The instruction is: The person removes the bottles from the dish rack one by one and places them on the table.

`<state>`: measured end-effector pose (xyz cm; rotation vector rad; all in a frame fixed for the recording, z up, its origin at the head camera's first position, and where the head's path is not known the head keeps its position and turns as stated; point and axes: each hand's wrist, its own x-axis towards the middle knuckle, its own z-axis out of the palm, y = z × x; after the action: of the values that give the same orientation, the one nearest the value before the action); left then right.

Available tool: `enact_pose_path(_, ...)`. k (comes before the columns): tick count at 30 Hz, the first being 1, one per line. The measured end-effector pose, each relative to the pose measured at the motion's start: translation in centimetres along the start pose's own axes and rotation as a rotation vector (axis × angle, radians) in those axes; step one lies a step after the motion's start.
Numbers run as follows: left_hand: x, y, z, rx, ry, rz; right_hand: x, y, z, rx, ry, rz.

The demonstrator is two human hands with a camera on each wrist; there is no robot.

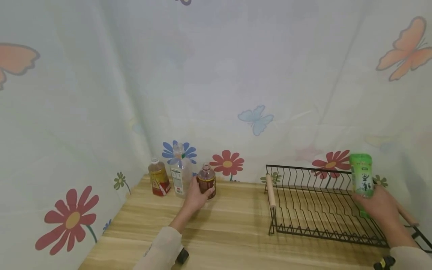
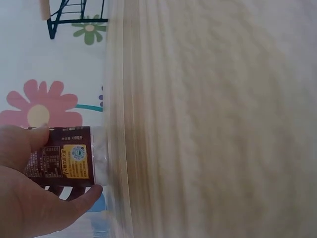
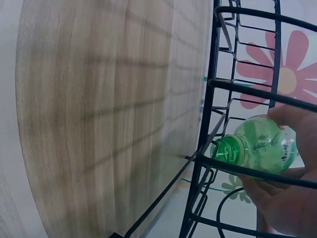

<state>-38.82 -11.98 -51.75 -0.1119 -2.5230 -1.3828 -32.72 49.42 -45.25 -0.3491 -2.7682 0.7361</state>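
Observation:
At the back left of the table, my left hand (image 1: 195, 197) grips a small bottle with a dark brown label (image 1: 207, 180), which stands upright with no cap on it. The left wrist view shows thumb and fingers around its label (image 2: 59, 156). On the right, my right hand (image 1: 379, 206) holds a green plastic bottle (image 1: 361, 172) upside down over the right part of a black wire dish rack (image 1: 314, 234). In the right wrist view, the green bottle's open neck (image 3: 230, 150) points down among the rack's wires.
Left of the brown-labelled bottle stand a tall clear bottle (image 1: 181, 180) and a bottle with a yellow and red label (image 1: 158, 178). The rack has wooden handles (image 1: 271, 191) at its sides. A flowered curtain (image 1: 202, 93) hangs behind the wooden table (image 1: 233, 225).

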Motion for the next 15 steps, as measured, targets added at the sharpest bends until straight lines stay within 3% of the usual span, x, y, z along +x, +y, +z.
enact_pose_path(6,0.3,0.4,0.2,0.016,-0.005,-0.021,-0.5,-1.5,-0.9,0.028,0.095,-0.078)
enact_pose_path(10,0.2,0.5,0.2,0.032,-0.019,-0.022,-1.2,-2.1,-1.6,0.039,0.077,-0.095)
enact_pose_path(15,-0.3,0.5,0.0,0.048,0.011,-0.018,-2.1,-3.6,-2.2,0.081,0.046,-0.117)
